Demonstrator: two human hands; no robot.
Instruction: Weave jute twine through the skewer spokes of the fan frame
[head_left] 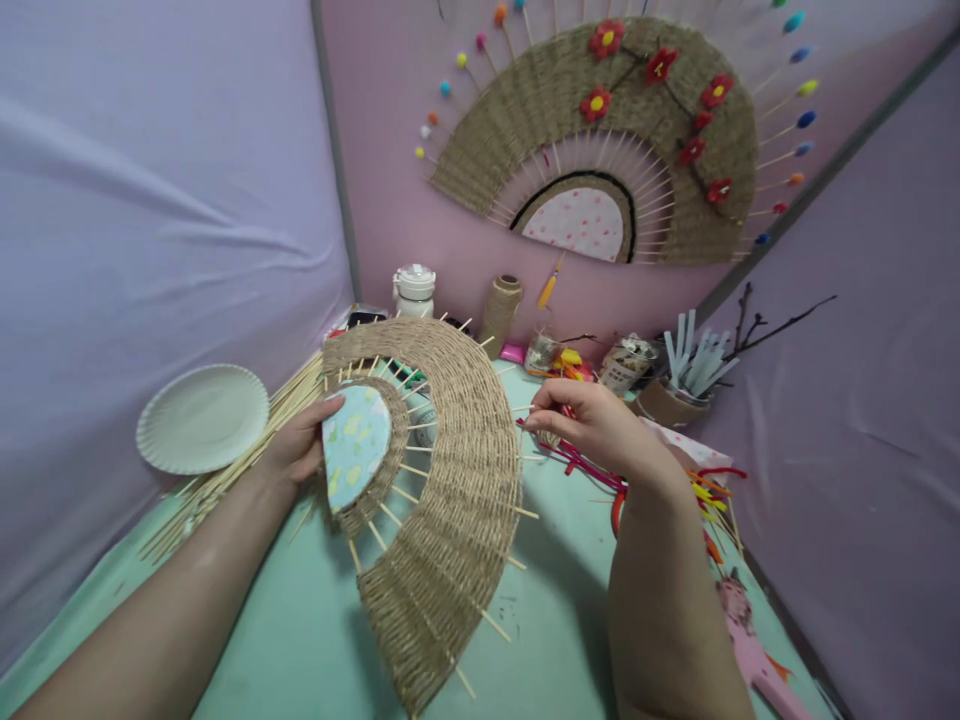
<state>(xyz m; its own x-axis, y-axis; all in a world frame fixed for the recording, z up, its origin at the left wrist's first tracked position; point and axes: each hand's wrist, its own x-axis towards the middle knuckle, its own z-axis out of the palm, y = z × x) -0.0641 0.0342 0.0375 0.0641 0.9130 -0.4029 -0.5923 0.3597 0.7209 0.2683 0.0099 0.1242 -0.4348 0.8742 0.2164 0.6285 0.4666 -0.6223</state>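
Observation:
A woven twine fan (476, 450) is held up over the table, its thin wooden sticks fanning out past the outer rim. My left hand (298, 442) grips it at the half-round centre, thumb on the pale blue patterned panel (358, 440). My right hand (592, 425) is at the fan's outer right edge, thumb and forefinger pinched on the tip of one protruding stick (520, 408). Bare sticks span the gap between the centre piece and the wide woven band. The fingers of my left hand behind the fan are hidden.
A finished fan (517, 110) with red flowers hangs on the pink back wall. On the left lie a paper plate (202, 418) and loose sticks (289, 400). A twine spool (499, 310), white jar (415, 290), glue sticks (694, 355) and pink glue gun (754, 650) surround the workspace.

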